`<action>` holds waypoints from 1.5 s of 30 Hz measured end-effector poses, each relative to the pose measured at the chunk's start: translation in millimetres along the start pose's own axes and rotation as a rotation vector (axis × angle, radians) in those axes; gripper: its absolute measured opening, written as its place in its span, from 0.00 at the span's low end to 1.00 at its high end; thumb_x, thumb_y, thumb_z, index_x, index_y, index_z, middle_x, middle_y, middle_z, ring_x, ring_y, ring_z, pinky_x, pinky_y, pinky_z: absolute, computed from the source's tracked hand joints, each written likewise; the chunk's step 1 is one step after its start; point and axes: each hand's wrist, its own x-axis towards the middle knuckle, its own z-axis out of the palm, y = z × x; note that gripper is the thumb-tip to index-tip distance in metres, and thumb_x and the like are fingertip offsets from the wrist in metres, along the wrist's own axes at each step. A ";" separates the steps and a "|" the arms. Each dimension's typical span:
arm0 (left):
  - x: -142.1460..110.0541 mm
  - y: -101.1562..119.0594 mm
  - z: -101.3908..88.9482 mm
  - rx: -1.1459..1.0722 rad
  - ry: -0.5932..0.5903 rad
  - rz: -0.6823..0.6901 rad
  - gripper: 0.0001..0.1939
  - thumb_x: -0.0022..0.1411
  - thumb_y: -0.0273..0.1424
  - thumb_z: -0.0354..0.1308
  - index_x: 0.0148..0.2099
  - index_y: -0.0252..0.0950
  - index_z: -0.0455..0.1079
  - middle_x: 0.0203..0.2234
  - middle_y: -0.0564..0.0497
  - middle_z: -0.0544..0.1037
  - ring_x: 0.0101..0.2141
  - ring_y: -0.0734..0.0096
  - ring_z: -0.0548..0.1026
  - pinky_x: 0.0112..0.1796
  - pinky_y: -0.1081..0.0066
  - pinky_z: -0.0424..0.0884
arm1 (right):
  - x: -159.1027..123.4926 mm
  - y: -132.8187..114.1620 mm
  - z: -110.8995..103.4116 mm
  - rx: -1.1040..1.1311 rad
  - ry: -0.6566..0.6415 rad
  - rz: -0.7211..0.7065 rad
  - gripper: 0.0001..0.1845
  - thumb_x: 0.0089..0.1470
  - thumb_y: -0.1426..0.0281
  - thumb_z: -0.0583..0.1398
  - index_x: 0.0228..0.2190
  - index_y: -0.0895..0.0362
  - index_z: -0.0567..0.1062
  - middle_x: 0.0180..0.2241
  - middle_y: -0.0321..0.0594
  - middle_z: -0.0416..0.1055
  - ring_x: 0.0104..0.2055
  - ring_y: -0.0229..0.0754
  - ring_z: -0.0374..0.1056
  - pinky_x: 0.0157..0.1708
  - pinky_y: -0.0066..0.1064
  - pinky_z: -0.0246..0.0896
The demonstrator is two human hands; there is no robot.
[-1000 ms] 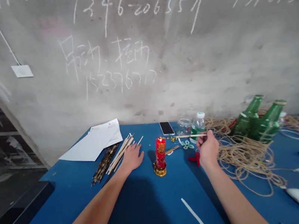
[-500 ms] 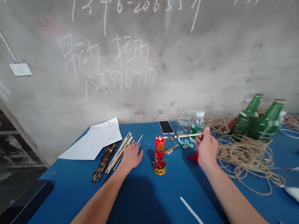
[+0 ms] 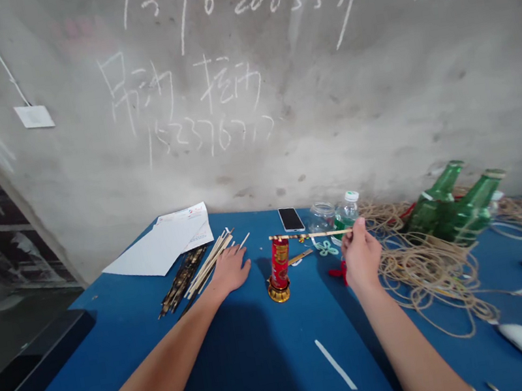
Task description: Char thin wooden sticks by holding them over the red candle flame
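My right hand (image 3: 360, 256) is closed in a pinch on a thin bamboo stick (image 3: 309, 235), held level with its far end just above the top of a red candle (image 3: 279, 267) on a gold base. My left hand (image 3: 229, 271) lies flat and open on the blue table (image 3: 248, 363), fingers touching a bundle of pale and dark bamboo strips (image 3: 197, 270). The candle stands between my two hands.
White papers (image 3: 164, 244) lie at the back left. A phone (image 3: 290, 218), a glass jar (image 3: 321, 216) and a small plastic bottle (image 3: 346, 210) stand by the concrete wall. Tangled twine (image 3: 426, 268) and two green bottles (image 3: 451, 208) fill the right. A white strip (image 3: 335, 363) lies near me.
My right hand has moved the stick leftward, so its tip now sits over the candle top. My left hand has stayed on the strips.
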 end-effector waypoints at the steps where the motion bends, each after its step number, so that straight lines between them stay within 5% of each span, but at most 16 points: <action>1: -0.1 0.1 -0.2 -0.003 0.000 -0.001 0.29 0.74 0.41 0.47 0.70 0.35 0.66 0.69 0.37 0.66 0.68 0.49 0.62 0.66 0.52 0.56 | -0.1 -0.5 0.4 0.000 -0.002 0.000 0.33 0.55 0.39 0.62 0.22 0.54 0.64 0.17 0.27 0.56 0.17 0.30 0.48 0.15 0.24 0.41; 12: 0.2 -1.1 0.8 -0.005 -0.007 0.003 0.30 0.74 0.41 0.47 0.70 0.32 0.66 0.69 0.38 0.66 0.69 0.49 0.62 0.67 0.52 0.56 | -2.6 -5.0 4.3 0.084 -0.039 0.067 0.30 0.51 0.41 0.65 0.30 0.56 0.71 0.21 0.29 0.61 0.20 0.30 0.52 0.15 0.22 0.42; 45: 4.2 -7.3 8.4 0.012 0.013 0.014 0.30 0.73 0.43 0.47 0.70 0.34 0.66 0.68 0.38 0.67 0.67 0.46 0.63 0.66 0.50 0.59 | 0.0 -1.1 1.5 0.087 -0.020 0.080 0.30 0.50 0.41 0.66 0.30 0.57 0.72 0.20 0.29 0.62 0.21 0.31 0.54 0.16 0.21 0.48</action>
